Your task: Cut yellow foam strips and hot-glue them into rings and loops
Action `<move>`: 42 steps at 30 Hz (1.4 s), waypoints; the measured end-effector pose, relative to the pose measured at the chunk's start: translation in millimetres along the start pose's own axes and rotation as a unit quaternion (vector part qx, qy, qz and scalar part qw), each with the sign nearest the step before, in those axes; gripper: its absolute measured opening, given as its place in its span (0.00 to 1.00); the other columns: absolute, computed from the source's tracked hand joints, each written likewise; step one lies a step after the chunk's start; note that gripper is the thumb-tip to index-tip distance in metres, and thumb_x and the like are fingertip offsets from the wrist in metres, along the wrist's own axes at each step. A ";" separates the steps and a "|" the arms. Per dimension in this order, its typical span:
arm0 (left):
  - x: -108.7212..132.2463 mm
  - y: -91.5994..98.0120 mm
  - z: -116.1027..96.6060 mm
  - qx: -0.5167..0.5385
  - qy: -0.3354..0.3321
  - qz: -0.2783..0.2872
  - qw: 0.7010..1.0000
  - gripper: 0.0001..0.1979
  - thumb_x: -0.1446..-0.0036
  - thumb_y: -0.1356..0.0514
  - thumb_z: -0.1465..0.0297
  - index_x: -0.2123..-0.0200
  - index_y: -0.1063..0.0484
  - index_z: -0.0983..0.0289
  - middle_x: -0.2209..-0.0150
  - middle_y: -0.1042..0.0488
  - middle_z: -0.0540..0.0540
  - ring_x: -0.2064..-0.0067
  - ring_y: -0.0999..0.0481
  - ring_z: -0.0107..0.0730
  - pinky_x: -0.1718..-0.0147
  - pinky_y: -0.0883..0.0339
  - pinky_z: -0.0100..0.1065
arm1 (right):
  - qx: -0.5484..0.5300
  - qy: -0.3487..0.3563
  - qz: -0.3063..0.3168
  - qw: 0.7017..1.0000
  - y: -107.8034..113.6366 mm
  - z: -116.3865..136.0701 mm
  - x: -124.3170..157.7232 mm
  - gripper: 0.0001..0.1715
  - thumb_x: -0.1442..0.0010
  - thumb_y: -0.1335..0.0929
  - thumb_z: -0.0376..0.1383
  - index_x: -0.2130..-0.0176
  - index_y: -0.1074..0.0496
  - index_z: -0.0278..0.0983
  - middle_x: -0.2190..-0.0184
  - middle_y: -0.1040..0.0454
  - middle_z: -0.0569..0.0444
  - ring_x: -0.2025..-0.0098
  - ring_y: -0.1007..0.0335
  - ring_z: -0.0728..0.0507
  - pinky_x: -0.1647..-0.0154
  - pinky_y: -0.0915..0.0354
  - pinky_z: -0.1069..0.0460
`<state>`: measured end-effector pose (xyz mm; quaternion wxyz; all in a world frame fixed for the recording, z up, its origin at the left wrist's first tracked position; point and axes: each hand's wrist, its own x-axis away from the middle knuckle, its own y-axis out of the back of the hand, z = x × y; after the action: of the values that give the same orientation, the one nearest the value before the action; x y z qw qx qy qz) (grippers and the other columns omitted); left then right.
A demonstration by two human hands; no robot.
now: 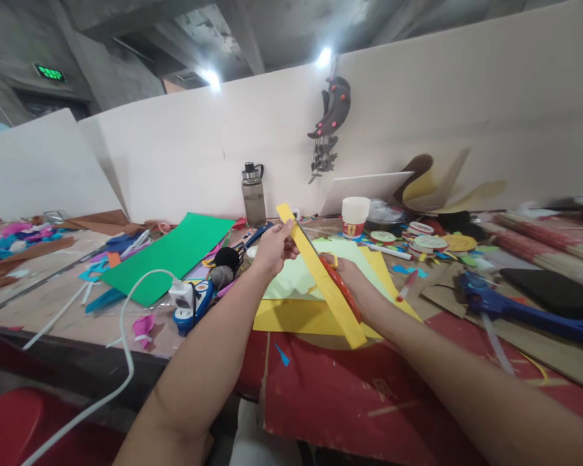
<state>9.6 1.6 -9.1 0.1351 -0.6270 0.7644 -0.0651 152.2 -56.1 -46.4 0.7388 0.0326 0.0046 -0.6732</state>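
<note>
My left hand [274, 248] pinches the far end of a long yellow paper strip [320, 278] and holds it up over the table. My right hand [352, 275] grips red-handled scissors [342, 291] whose blades run along the strip's edge. Most of the right hand's fingers are hidden behind the strip. Under both hands lie a pale green sheet [296, 278] and yellow sheets [291, 317] on the table.
A green sheet [175, 255], a power strip with white cable [189, 301], a water bottle [253, 194], a paper cup [355, 217], tape rolls [425, 243], a blue glue gun [495, 304] and a red cardboard sheet [369, 388] crowd the table. White boards stand behind.
</note>
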 end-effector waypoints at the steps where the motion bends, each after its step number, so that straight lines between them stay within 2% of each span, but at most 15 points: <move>1: -1.3 1.4 0.5 0.001 -0.005 -0.010 1.000 0.16 0.51 0.38 0.59 0.74 0.38 0.65 0.83 0.34 0.47 0.86 0.38 0.18 0.89 0.50 0.22 | 0.002 -0.002 0.002 1.000 -0.3 0.2 0.9 0.10 0.52 0.36 0.42 0.74 0.33 0.38 0.80 0.32 0.58 0.77 0.39 0.48 0.78 0.43 0.54; 3: -1.8 2.0 1.5 -0.002 -0.012 -0.013 1.000 0.15 0.50 0.38 0.61 0.75 0.39 0.65 0.83 0.35 0.46 0.87 0.38 0.17 0.89 0.51 0.22 | -0.005 -0.003 0.009 1.000 -1.4 2.5 3.3 0.09 0.53 0.35 0.41 0.73 0.34 0.38 0.81 0.33 0.59 0.78 0.40 0.48 0.78 0.43 0.54; 7: 4.4 -5.7 2.9 -0.021 -0.004 0.019 1.000 0.14 0.50 0.38 0.63 0.74 0.39 0.64 0.84 0.35 0.46 0.87 0.38 0.19 0.89 0.50 0.22 | -0.051 -0.008 0.006 0.999 -5.1 13.1 6.5 0.09 0.55 0.35 0.39 0.71 0.33 0.38 0.83 0.36 0.61 0.80 0.42 0.50 0.80 0.44 0.55; 12: 10.1 -12.9 2.6 -0.023 0.006 0.037 0.999 0.13 0.49 0.39 0.64 0.74 0.39 0.64 0.84 0.34 0.47 0.87 0.37 0.20 0.89 0.49 0.22 | -0.142 -0.086 -0.030 0.986 -8.2 17.4 0.0 0.08 0.53 0.36 0.40 0.74 0.33 0.37 0.83 0.36 0.59 0.81 0.43 0.50 0.81 0.44 0.55; 14: 9.9 -12.3 2.4 -0.022 0.007 0.040 0.999 0.13 0.49 0.39 0.64 0.73 0.39 0.64 0.84 0.34 0.47 0.87 0.37 0.20 0.89 0.49 0.22 | -0.122 -0.090 -0.033 0.988 -7.0 15.0 -3.3 0.09 0.53 0.36 0.40 0.75 0.33 0.37 0.83 0.35 0.58 0.81 0.42 0.50 0.81 0.44 0.55; 21: 4.3 -6.3 0.8 -0.012 0.014 0.027 0.999 0.14 0.50 0.38 0.61 0.74 0.37 0.65 0.83 0.35 0.47 0.86 0.37 0.19 0.89 0.50 0.22 | -0.081 -0.030 -0.007 0.996 -5.5 15.8 1.8 0.06 0.56 0.36 0.37 0.75 0.32 0.37 0.82 0.33 0.58 0.80 0.41 0.49 0.80 0.44 0.55; 26: 0.7 -1.1 1.0 -0.010 -0.005 -0.016 1.000 0.14 0.49 0.39 0.62 0.74 0.39 0.65 0.84 0.36 0.46 0.87 0.38 0.18 0.89 0.51 0.22 | -0.076 -0.060 -0.019 0.995 -10.3 19.3 6.9 0.05 0.57 0.36 0.37 0.76 0.34 0.37 0.83 0.35 0.60 0.81 0.44 0.51 0.80 0.46 0.55; 33: 7.7 -10.0 5.2 -0.020 0.008 0.052 0.998 0.12 0.49 0.39 0.64 0.74 0.38 0.65 0.84 0.34 0.47 0.87 0.37 0.19 0.89 0.49 0.22 | -0.040 0.012 0.002 0.999 -7.5 32.8 12.8 0.10 0.54 0.34 0.42 0.74 0.34 0.37 0.83 0.35 0.60 0.79 0.42 0.50 0.77 0.44 0.55; 42: 8.9 -10.8 1.3 -0.013 0.013 0.057 0.998 0.12 0.49 0.39 0.64 0.74 0.37 0.65 0.83 0.34 0.47 0.87 0.36 0.19 0.90 0.50 0.21 | -0.020 -0.022 -0.015 0.999 -7.0 28.3 7.0 0.14 0.50 0.37 0.45 0.73 0.30 0.37 0.85 0.35 0.59 0.81 0.41 0.49 0.80 0.46 0.55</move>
<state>18.6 -9.3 -8.5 0.1204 -0.5833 0.8013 -0.0562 144.9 -65.2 -18.8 0.7291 0.0029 0.0026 -0.6844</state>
